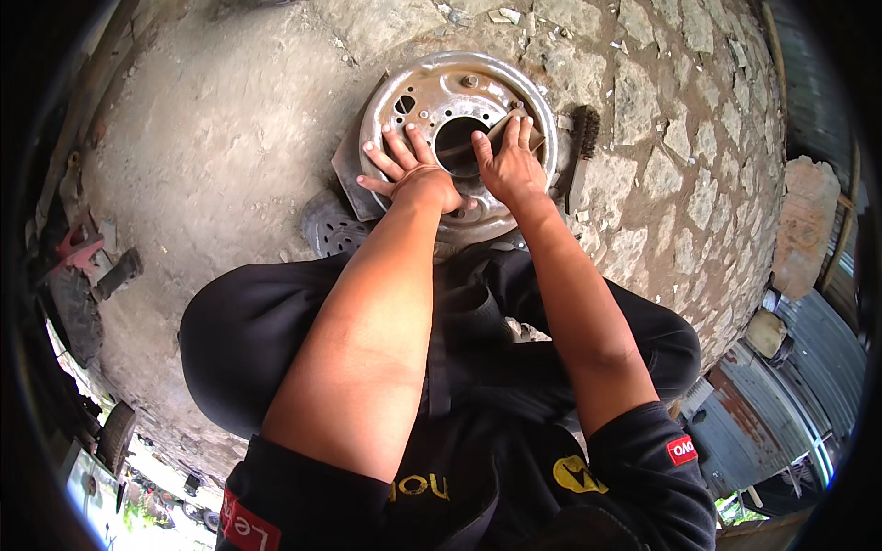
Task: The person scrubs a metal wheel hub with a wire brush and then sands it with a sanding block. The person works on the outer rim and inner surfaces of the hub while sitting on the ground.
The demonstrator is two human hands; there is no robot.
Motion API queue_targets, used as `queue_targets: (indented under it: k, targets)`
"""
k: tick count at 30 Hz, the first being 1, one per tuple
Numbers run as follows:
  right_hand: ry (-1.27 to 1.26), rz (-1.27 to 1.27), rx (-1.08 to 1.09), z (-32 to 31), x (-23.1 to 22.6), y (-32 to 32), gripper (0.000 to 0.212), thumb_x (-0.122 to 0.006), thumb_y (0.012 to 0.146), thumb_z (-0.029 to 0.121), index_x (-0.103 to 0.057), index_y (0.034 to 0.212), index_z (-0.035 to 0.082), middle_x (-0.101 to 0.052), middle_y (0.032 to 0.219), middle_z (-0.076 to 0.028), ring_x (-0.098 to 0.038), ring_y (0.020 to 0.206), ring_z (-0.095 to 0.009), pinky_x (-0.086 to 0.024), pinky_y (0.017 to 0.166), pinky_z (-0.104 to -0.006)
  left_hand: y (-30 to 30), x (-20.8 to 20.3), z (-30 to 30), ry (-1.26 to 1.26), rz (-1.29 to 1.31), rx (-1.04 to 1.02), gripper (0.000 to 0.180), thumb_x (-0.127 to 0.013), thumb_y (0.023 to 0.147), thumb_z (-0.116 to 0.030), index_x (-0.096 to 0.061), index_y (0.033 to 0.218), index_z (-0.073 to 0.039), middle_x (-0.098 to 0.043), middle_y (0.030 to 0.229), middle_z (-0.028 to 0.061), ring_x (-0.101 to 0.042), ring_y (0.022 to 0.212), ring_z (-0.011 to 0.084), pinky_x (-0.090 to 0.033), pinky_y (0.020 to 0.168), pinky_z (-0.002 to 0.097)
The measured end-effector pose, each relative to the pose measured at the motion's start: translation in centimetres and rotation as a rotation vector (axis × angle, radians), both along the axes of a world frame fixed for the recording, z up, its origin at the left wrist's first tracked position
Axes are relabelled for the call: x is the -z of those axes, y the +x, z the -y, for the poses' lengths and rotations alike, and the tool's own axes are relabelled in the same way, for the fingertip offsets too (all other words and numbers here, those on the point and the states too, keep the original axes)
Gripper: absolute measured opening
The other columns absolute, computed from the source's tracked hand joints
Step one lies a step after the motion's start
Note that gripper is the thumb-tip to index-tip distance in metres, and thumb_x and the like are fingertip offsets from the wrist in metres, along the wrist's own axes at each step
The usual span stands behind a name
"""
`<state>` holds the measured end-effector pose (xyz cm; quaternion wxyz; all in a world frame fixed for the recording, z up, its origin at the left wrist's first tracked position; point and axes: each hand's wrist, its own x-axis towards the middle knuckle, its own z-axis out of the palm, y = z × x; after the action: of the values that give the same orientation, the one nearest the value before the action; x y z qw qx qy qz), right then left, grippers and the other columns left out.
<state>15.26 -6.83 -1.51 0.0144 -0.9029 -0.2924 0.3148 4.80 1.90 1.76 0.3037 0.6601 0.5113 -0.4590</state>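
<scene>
A round metal backing plate (459, 78), with a large centre hole and several small holes, lies in front of my crossed legs. My left hand (411, 174) rests on its left side, fingers spread out. On the plate's right side, my right hand (511, 165) presses a folded brown sheet that looks like sandpaper (537, 139) against the metal. Its fingers lie over the sheet, with the thumb beside the centre hole. Part of the sheet is hidden under the fingers. Both palms hide some of the plate's near half.
A wire brush (582, 151) lies just right of the plate. A flat piece of metal (349, 174) sticks out from under its left side, near my grey perforated shoe (331, 228). Stone paving (657, 184) spreads to the right, with corrugated sheets (822, 340) farther off. A red metal object (78, 243) lies far left.
</scene>
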Motion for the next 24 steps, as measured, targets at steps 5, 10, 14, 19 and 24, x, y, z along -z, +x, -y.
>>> queue_targets:
  k: [5,10,14,19,24]
  targets:
    - [-0.008,0.01,-0.079,1.2,-0.2,-0.7,0.098,-0.038,0.1,0.071,-0.016,0.164,0.001,-0.015,0.172,-0.021,-0.058,0.133,-0.042,-0.049,0.107,-0.0492,0.0,-0.3,-0.1,0.02,0.008,-0.014,0.156,-0.087,0.07,-0.066,0.028,0.161,-0.012,0.032,0.167,0.0232,0.03,0.15,0.0537,-0.002,0.116,0.078]
    - [-0.016,0.005,-0.083,0.1,-0.5,0.6,0.099,-0.039,0.099,0.073,-0.018,0.164,0.001,-0.015,0.172,-0.02,-0.055,0.135,-0.042,-0.047,0.111,-0.0483,0.2,0.0,-0.3,0.012,0.01,-0.008,0.157,-0.087,0.069,-0.068,0.029,0.161,-0.014,0.035,0.166,0.0213,0.031,0.15,0.0524,-0.002,0.117,0.0773]
    - [-0.102,-0.031,-0.163,1.7,-1.5,-0.2,0.101,-0.049,0.096,0.069,-0.015,0.165,0.003,-0.013,0.173,-0.017,-0.048,0.143,-0.038,-0.044,0.115,-0.0443,-0.3,0.0,-0.1,0.009,0.009,-0.013,0.159,-0.087,0.068,-0.068,0.03,0.16,-0.014,0.035,0.166,0.0212,0.031,0.15,0.0522,-0.001,0.117,0.0773]
    - [-0.068,-0.034,-0.217,2.4,-2.0,0.9,0.094,-0.063,0.093,0.046,-0.018,0.165,0.004,-0.017,0.172,-0.017,-0.052,0.141,-0.037,-0.046,0.114,-0.0427,-0.3,-0.4,0.1,0.021,0.059,-0.018,0.159,-0.088,0.068,-0.067,0.03,0.16,-0.014,0.036,0.165,0.0208,0.032,0.149,0.0524,0.0,0.117,0.0776]
    - [-0.011,-0.023,-0.251,4.1,-0.4,0.7,0.082,-0.063,0.09,0.026,-0.029,0.16,0.001,-0.023,0.17,-0.02,-0.055,0.136,-0.039,-0.047,0.113,-0.0449,-1.3,-0.1,-0.4,0.015,0.139,-0.018,0.143,-0.08,0.079,-0.054,0.03,0.16,-0.013,0.037,0.165,0.0206,0.033,0.148,0.0538,0.002,0.116,0.0779]
